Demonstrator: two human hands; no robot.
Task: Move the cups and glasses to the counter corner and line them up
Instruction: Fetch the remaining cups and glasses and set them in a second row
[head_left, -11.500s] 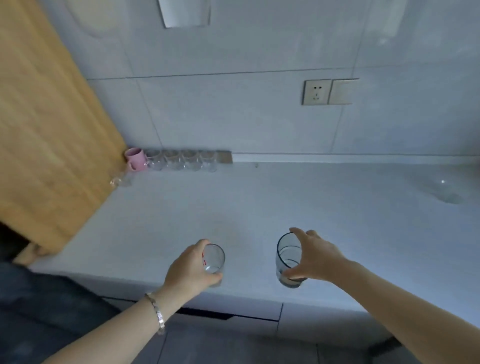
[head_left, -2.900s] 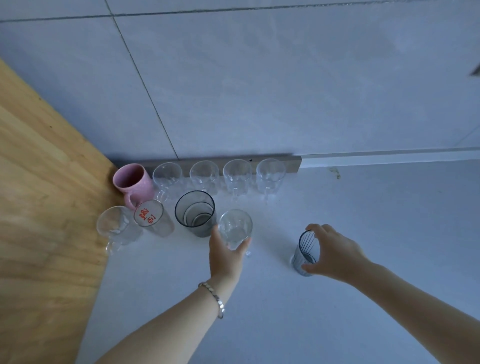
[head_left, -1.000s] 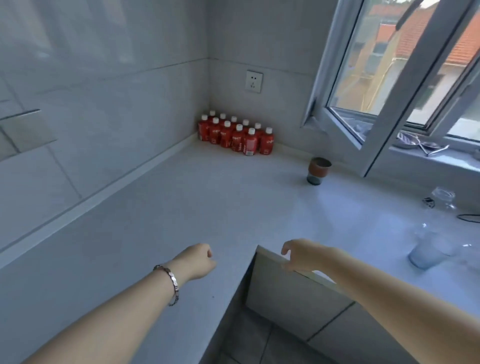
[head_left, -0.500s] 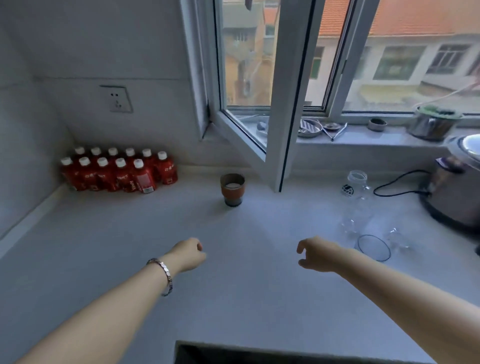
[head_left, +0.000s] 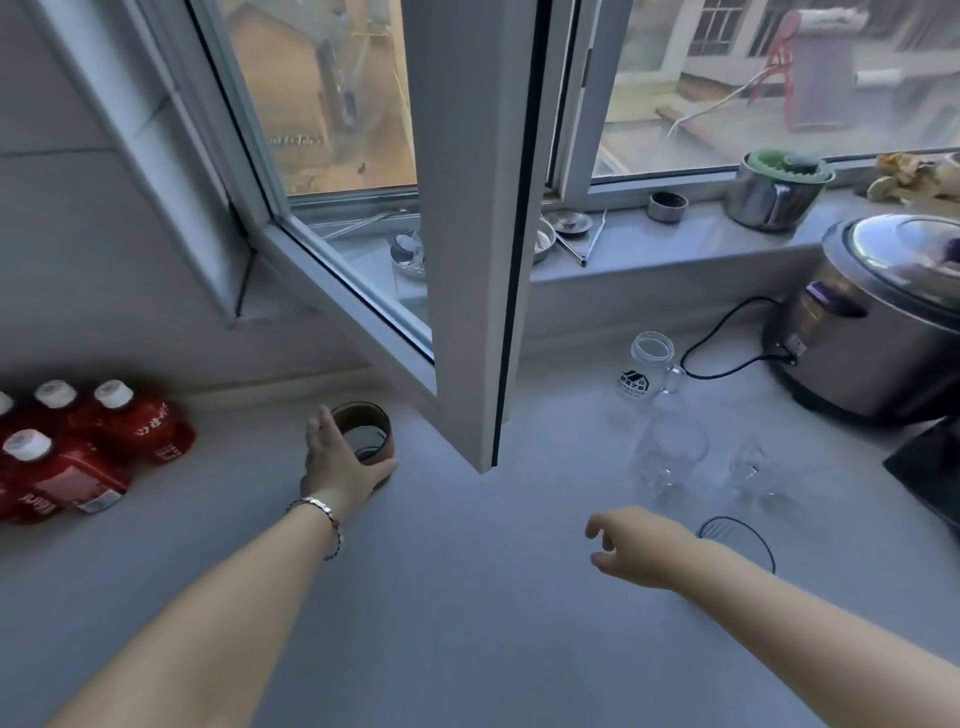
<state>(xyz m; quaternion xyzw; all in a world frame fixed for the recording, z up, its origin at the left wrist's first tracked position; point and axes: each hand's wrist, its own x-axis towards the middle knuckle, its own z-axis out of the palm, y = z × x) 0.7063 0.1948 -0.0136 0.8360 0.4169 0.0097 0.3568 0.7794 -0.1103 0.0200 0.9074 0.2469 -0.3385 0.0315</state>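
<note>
- Left hand (head_left: 340, 465) wraps the brown cup (head_left: 363, 431): fingers on its far-left side, thumb low on the near side. We read this as a grasp. The cup stands upright on the counter (head_left: 467, 623).
- The cup sits just beside the lower edge of the open window sash (head_left: 478, 234), near the red bottles (head_left: 104, 436).
- Right hand (head_left: 641, 545) holds nothing. Its fingers are loosely curled and it hovers over the counter, just beside the dark-rim glass (head_left: 743, 535).
- More of the task's things on the right: big clear glass (head_left: 670, 457), small clear glass (head_left: 748, 467) and jar mug (head_left: 647, 371), all upright and close together near the cooker (head_left: 883, 322).
- We can't see the target corner from here.
- Handling, our judgement: the cup looks thick-walled, stiff and light. A mid-body wrap is fine, lifted straight up to clear the sash.
- The glasses are thin, smooth and breakable, so they will be slippery in a loose grip. We'd take each round the body below the rim and the jar mug by its handle.
- The clear ones are hard to see against the pale counter, so we'd watch for knocks when reaching in. They stand close enough to clink.
- Step in hand: picking up the cup. The right hand is likely heading for the dark-rim glass.
</note>
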